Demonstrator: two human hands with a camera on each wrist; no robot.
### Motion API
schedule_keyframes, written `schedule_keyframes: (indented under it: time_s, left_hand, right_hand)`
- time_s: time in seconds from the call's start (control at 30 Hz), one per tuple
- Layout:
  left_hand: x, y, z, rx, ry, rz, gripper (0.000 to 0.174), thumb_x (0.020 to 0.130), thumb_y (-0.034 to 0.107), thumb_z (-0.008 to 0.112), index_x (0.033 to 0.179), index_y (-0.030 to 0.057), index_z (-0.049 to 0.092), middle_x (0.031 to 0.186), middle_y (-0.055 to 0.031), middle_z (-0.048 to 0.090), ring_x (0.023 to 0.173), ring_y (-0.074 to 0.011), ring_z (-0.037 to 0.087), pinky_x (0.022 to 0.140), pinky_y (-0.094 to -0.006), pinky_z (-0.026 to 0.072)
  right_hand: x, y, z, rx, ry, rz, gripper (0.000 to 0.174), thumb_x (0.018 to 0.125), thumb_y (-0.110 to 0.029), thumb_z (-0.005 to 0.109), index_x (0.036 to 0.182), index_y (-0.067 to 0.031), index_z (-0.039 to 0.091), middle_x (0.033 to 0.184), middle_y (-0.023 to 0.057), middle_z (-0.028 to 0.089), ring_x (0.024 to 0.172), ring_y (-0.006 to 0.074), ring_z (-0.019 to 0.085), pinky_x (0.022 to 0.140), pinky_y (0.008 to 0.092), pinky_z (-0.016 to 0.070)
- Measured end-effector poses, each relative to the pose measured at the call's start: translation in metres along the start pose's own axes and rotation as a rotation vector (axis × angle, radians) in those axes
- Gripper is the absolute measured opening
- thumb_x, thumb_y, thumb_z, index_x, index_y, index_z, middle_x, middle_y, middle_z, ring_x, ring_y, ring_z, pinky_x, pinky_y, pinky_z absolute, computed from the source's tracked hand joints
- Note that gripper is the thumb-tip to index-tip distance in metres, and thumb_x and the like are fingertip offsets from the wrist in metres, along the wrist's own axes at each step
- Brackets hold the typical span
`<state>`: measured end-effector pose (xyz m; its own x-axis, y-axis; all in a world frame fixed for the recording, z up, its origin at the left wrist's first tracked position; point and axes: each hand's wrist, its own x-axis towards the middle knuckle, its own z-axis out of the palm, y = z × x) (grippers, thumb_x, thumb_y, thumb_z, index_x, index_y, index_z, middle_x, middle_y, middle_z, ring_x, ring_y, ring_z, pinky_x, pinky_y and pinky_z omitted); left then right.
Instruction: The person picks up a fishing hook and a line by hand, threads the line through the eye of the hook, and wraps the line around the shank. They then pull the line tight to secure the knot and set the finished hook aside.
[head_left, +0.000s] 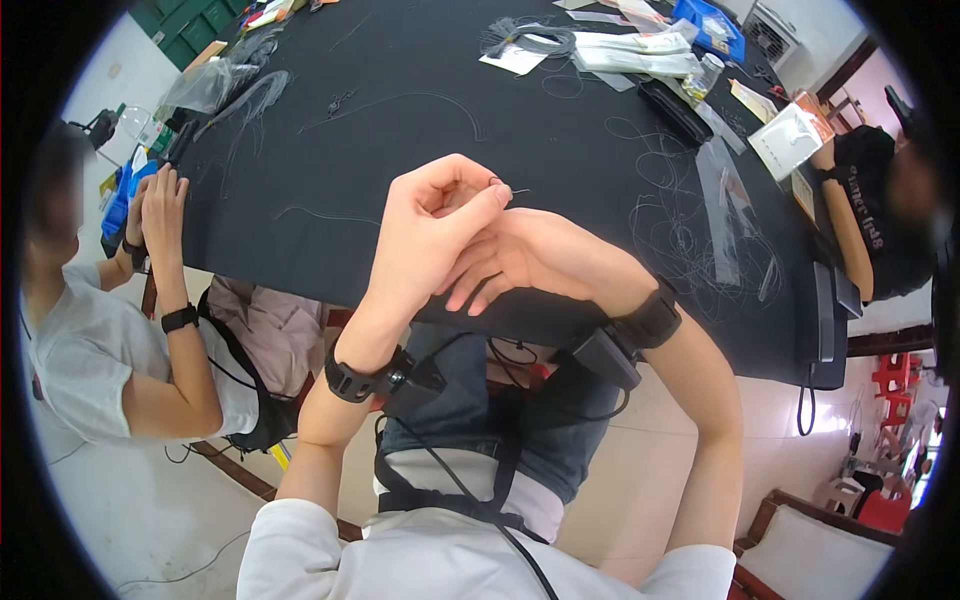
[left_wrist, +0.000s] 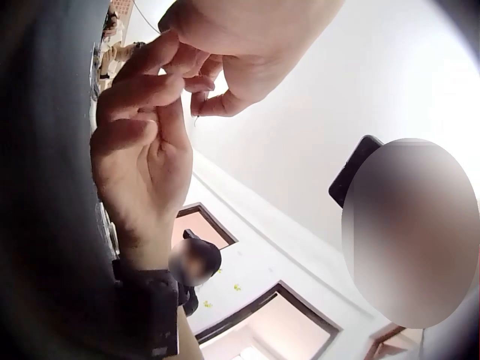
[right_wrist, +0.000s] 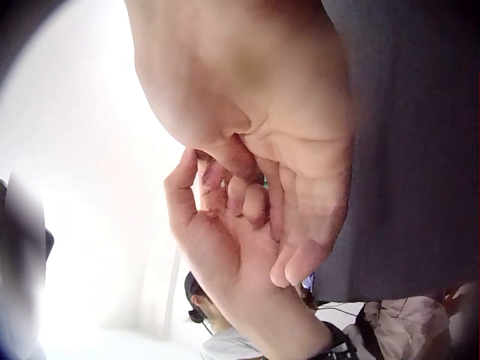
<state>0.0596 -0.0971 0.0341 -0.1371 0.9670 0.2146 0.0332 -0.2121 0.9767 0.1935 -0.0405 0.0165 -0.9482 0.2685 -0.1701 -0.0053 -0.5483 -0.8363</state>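
Observation:
In the head view my left hand is raised over the near table edge, thumb and forefinger pinching a thin strand whose end pokes out to the right. My right hand meets it from the right, palm turned up, several fingers loosely bent beneath the left hand; its thumb and forefinger tips are hidden. In the left wrist view a tiny strand end shows below the left fingertips, with the right hand beside them. The right wrist view shows the fingers of both hands overlapping, the left hand behind the right hand.
The black-covered table carries loose clear line, a dark case, white packets, a blue tray and plastic bags. One person sits at left, another at right.

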Motion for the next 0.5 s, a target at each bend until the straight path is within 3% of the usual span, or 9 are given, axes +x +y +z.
schedule_keyframes:
  time_s: [0.17, 0.3, 0.43, 0.5]
  left_hand:
    - [-0.006, 0.012, 0.006, 0.004, -0.054, 0.007, 0.011, 0.078, 0.010, 0.062, 0.078, -0.0007, 0.061, 0.066, 0.0017, 0.056, 0.059, -0.0013, 0.048, 0.053, -0.0158, 0.0362]
    - [-0.012, 0.020, 0.019, -0.039, -0.118, -0.011, 0.008, 0.078, 0.008, 0.062, 0.075, 0.0009, 0.061, 0.065, 0.0027, 0.053, 0.059, -0.0020, 0.045, 0.053, -0.0159, 0.0328]
    - [-0.017, 0.018, 0.026, -0.112, -0.200, -0.013, 0.007, 0.077, 0.007, 0.064, 0.076, 0.0001, 0.061, 0.066, 0.0036, 0.053, 0.059, -0.0016, 0.045, 0.054, -0.0157, 0.0326]
    - [-0.021, 0.020, 0.028, -0.084, -0.244, 0.024, 0.006, 0.077, 0.005, 0.065, 0.077, -0.0003, 0.062, 0.067, 0.0039, 0.053, 0.060, -0.0012, 0.044, 0.054, -0.0155, 0.0322]
  right_hand:
    - [0.000, -0.001, -0.005, -0.066, -0.046, -0.059, 0.045, 0.095, -0.035, 0.031, 0.103, 0.0042, 0.051, 0.091, 0.0183, 0.059, 0.081, 0.0234, 0.062, 0.071, 0.0323, 0.0528]
    - [0.003, 0.004, -0.010, -0.057, -0.088, -0.116, 0.034, 0.094, -0.029, 0.039, 0.105, 0.0012, 0.049, 0.094, 0.0147, 0.057, 0.082, 0.0215, 0.062, 0.074, 0.0327, 0.0527]
    - [-0.005, 0.006, -0.009, -0.085, 0.016, -0.266, 0.027, 0.090, -0.018, 0.047, 0.106, 0.0023, 0.051, 0.098, 0.0118, 0.056, 0.084, 0.0185, 0.060, 0.074, 0.0312, 0.0519]
    - [-0.001, 0.002, -0.013, -0.143, 0.074, -0.241, 0.027, 0.088, -0.014, 0.048, 0.108, 0.0036, 0.050, 0.098, 0.0126, 0.057, 0.084, 0.0183, 0.060, 0.074, 0.0299, 0.0513]
